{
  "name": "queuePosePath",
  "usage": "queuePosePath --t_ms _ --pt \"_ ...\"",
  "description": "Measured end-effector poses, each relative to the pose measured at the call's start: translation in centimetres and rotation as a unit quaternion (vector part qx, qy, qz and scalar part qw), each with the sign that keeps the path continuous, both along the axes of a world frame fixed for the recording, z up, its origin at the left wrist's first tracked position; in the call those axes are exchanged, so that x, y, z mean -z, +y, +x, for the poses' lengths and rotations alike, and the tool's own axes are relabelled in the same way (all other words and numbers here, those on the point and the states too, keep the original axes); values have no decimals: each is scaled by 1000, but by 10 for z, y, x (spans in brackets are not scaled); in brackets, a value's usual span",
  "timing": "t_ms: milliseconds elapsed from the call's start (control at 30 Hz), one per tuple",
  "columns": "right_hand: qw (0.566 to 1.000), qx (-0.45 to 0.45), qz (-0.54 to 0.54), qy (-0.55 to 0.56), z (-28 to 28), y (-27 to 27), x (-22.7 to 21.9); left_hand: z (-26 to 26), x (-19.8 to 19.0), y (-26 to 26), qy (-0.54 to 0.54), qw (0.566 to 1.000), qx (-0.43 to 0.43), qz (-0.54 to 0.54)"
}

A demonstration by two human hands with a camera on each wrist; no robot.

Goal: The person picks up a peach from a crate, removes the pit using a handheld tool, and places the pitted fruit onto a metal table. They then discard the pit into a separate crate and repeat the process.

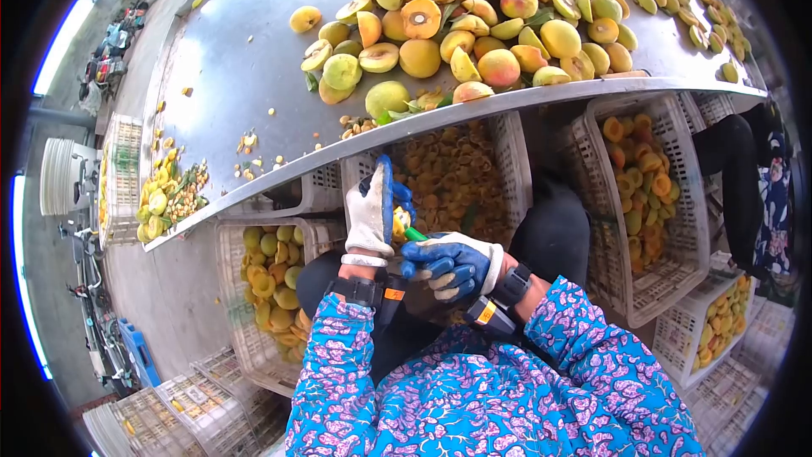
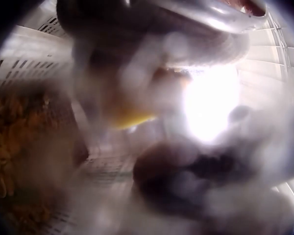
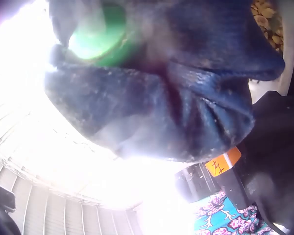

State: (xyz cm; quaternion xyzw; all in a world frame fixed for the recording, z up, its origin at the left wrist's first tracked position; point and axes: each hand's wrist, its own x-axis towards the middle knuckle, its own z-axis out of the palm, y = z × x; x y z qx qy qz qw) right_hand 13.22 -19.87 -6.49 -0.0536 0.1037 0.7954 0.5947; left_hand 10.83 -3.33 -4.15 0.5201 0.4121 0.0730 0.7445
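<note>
In the head view my left hand [image 1: 370,213], in a white and blue work glove, holds a yellow peach piece [image 1: 399,218] between palm and fingers. My right hand [image 1: 454,261], gloved the same way, grips a green-handled tool [image 1: 415,235] whose tip meets the fruit; its working end is hidden. Blue glove fingers wrap round the green handle [image 3: 100,39] in the right wrist view. A blurred yellow edge [image 2: 137,120] shows in the left wrist view. Beneath both hands stands a crate [image 1: 518,152] of cut peach pieces.
A metal table [image 1: 228,76] ahead carries a heap of whole and halved peaches [image 1: 499,25], with pits and scraps along its edge. Crates of fruit stand at the left [image 1: 228,288] and right [image 1: 668,288] of my knees. Another person's dark-clothed leg [image 1: 732,178] is at the far right.
</note>
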Motion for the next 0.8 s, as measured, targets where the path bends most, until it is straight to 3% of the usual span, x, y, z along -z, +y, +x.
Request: queuePosePath --t_ms 167,233,300,400,467,533,567,600,667,700,800 --pt "997 -3 -16 81 -3 4 11 5 9 2 6 998 -41 43" --pt "1000 -2 -7 17 0 0 6 4 36 11 -18 993 -54 108" --pt "999 9 18 -44 2 -10 -5 -10 63 43 7 959 139 246" --pt "988 74 -32 -129 12 -18 -22 -5 42 37 -35 985 76 148" --pt "973 120 -37 -192 22 -20 -29 -6 40 37 -106 986 -33 -127" --pt "867 73 -206 -448 21 -11 -26 -7 36 33 -93 985 -52 -136" --pt "744 18 -253 -618 19 -3 -11 -8 28 31 -93 983 -55 -145" --pt "593 -71 -264 -758 15 -2 0 -9 21 30 -95 982 -56 -155" --pt "482 -96 -288 -822 2 -2 10 -9 17 29 -92 982 -78 -146" --pt "527 16 -255 -811 -4 -2 31 -13 14 30 -102 983 -74 -136" --pt "510 -60 -314 -799 3 -1 -1 -26 -23 20 -145 982 -94 -80"
